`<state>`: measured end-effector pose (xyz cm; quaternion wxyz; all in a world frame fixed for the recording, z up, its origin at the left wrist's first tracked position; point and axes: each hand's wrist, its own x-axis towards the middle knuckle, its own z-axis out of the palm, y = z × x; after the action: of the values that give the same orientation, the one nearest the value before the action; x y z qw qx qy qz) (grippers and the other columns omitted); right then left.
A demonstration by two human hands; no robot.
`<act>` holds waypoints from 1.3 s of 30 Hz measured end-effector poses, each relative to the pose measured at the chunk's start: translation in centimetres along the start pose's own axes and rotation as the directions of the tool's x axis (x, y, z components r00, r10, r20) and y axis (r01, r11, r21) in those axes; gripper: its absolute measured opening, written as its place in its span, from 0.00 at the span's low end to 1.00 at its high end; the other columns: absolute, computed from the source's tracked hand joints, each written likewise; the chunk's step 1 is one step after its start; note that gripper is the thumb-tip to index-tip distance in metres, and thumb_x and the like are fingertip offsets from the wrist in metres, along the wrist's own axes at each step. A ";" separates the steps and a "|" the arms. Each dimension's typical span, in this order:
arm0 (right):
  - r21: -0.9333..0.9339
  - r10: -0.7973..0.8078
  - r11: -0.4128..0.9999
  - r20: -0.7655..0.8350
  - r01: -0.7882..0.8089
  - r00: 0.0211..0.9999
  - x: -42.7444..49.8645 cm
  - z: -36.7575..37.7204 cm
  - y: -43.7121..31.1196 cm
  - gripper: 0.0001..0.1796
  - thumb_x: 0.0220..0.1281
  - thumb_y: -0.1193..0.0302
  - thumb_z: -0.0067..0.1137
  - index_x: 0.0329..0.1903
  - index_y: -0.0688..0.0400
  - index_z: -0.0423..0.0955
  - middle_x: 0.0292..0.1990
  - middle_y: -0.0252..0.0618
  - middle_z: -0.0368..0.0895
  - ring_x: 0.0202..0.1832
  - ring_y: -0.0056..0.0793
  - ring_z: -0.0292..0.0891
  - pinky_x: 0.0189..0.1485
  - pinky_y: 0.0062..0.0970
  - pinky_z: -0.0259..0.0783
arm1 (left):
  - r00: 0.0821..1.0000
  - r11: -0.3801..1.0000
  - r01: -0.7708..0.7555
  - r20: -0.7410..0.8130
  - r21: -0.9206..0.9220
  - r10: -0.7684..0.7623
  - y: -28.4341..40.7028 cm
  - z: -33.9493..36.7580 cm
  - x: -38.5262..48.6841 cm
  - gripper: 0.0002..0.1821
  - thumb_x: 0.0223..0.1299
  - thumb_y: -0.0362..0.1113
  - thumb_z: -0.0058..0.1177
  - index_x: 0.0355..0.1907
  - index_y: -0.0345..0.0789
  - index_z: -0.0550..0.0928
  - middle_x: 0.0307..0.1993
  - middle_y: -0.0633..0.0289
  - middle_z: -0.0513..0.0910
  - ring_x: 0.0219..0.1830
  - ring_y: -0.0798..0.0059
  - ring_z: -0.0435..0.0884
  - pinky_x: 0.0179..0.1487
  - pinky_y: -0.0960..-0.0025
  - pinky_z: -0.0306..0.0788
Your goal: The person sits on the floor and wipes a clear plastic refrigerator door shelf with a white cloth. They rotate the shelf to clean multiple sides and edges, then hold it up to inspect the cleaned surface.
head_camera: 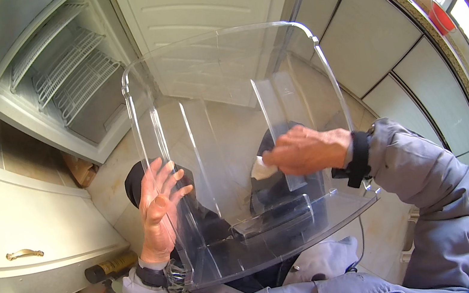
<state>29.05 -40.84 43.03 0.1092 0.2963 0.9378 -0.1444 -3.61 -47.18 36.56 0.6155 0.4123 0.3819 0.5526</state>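
Observation:
A clear plastic refrigerator drawer [221, 57] is held up before my body, its handled front edge towards my chest. My left hand [159, 207] supports its left side wall from outside, palm against the plastic, with the fingers spread. Inside the drawer my right hand [307, 149] is closed on a white cloth or wipe [262, 168], near a raised rib of the clear plastic. The hand looks slightly blurred. Whether the cloth touches the plastic cannot be told.
At the upper left stands an open fridge or freezer compartment with white wire shelves [86, 82]; its white door panel [203, 1] is at the top. Pale cabinets [372, 35] line the right, beneath a counter holding a red container [442, 18]. A yellow and black canister [111, 267] lies lower left.

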 end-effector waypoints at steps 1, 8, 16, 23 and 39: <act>-0.065 -0.049 0.996 0.076 0.054 0.996 0.2 0.0 0.1 0.11 0.63 0.74 0.57 0.47 0.57 0.82 0.28 0.51 0.85 0.34 0.53 0.87 0.36 0.44 0.82 | 1.000 1.000 0.000 0.002 0.000 0.000 0.0 0.0 0.0 0.59 0.58 0.68 0.65 0.82 0.34 0.57 0.72 0.49 0.69 0.72 0.54 0.71 0.70 0.47 0.72; 0.205 -0.249 0.936 -0.190 0.287 0.950 4.5 4.5 -6.6 0.04 0.65 0.71 0.59 0.40 0.56 0.80 0.33 0.47 0.86 0.41 0.47 0.88 0.41 0.41 0.81 | 1.000 1.000 0.008 0.002 0.008 -0.008 0.0 -0.1 -0.1 0.59 0.59 0.68 0.65 0.82 0.34 0.57 0.72 0.50 0.69 0.72 0.54 0.71 0.71 0.47 0.71; 0.104 -0.284 0.953 -0.030 0.285 0.958 5.2 2.8 -7.1 0.06 0.61 0.71 0.62 0.41 0.54 0.80 0.32 0.40 0.85 0.37 0.45 0.87 0.40 0.39 0.80 | 1.000 1.000 -0.004 0.019 -0.005 0.004 0.0 -0.2 0.0 0.59 0.60 0.68 0.65 0.82 0.34 0.57 0.73 0.49 0.69 0.73 0.53 0.71 0.71 0.46 0.71; -0.216 -0.325 0.931 -0.130 0.293 0.937 4.7 4.0 -7.6 0.06 0.62 0.70 0.63 0.38 0.52 0.74 0.28 0.34 0.79 0.35 0.34 0.83 0.36 0.36 0.75 | 1.000 1.000 0.001 0.007 -0.005 -0.001 -0.1 -0.2 0.1 0.59 0.60 0.66 0.65 0.82 0.33 0.57 0.73 0.47 0.68 0.73 0.53 0.71 0.71 0.46 0.71; -0.667 -0.014 0.660 -0.470 -0.345 0.883 4.0 -6.1 7.0 0.09 0.59 0.73 0.65 0.43 0.54 0.77 0.34 0.32 0.78 0.43 0.31 0.82 0.45 0.31 0.74 | 1.000 1.000 0.015 -0.010 0.014 -0.014 0.4 0.4 0.0 0.61 0.57 0.69 0.65 0.82 0.33 0.57 0.72 0.50 0.69 0.72 0.53 0.71 0.70 0.47 0.71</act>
<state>29.22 -31.16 46.13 0.0195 0.3380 0.8830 0.3251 -3.37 -47.21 37.05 0.6145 0.4110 0.3920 0.5475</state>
